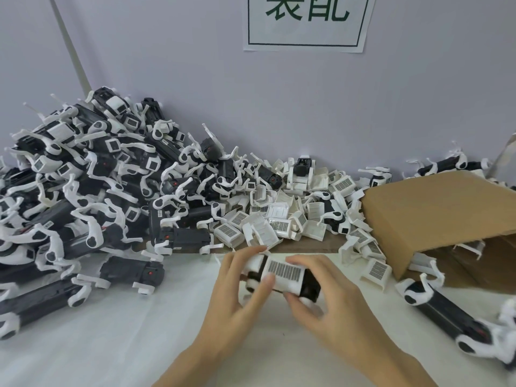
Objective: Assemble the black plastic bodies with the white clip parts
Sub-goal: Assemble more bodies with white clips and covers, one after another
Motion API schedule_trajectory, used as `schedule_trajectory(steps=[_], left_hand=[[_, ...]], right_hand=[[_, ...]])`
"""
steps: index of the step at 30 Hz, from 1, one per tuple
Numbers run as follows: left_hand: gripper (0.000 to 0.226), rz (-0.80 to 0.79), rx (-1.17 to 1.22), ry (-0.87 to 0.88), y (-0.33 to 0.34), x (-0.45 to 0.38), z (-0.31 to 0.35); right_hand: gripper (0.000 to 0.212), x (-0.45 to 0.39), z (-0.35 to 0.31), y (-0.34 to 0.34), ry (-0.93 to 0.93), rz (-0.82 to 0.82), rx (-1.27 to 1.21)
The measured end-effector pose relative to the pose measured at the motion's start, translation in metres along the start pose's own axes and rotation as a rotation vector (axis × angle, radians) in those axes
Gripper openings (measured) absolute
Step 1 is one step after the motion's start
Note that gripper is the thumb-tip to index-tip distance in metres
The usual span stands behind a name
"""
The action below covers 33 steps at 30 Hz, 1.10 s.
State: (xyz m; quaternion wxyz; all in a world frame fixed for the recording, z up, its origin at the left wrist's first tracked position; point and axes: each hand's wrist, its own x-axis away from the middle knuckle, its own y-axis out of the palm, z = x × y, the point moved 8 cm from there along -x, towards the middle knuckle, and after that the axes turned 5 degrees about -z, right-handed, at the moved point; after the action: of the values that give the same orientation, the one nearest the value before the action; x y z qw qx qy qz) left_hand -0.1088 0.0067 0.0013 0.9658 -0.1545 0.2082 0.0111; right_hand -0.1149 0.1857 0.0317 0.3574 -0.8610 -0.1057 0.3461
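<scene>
Just above the white table top, both hands hold one black plastic body (310, 286). A white clip part (284, 273) with a barcode label sits over its middle. My left hand (240, 300) grips the body's left end, thumb on the clip's lower edge. My right hand (329, 300) wraps the right end, with its fingers over the top and its thumb underneath. A heap of loose white clip parts (279, 222) lies behind my hands. A big pile of black bodies with white arms (92, 185) fills the left side.
A tipped cardboard box (435, 216) lies at the right with its mouth towards me. One black body (446, 314) lies in front of it. A wooden strip (307, 247) edges the white table cover (111, 344). A paper sign (307, 23) hangs on the wall behind.
</scene>
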Motion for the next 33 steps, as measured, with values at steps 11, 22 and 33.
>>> schedule_trajectory(steps=[11,22,33], left_hand=[[0.029,-0.041,0.065,0.038,0.006,-0.002,0.000],[0.030,-0.067,0.054,0.055,0.008,-0.001,0.002],[0.036,-0.048,0.130,0.050,0.000,-0.004,0.008]], right_hand=[[0.051,0.004,0.001,0.009,-0.050,-0.001,0.106],[0.047,0.003,-0.007,-0.001,-0.094,0.101,0.212],[0.045,-0.005,0.028,0.013,0.294,-0.212,-0.722]])
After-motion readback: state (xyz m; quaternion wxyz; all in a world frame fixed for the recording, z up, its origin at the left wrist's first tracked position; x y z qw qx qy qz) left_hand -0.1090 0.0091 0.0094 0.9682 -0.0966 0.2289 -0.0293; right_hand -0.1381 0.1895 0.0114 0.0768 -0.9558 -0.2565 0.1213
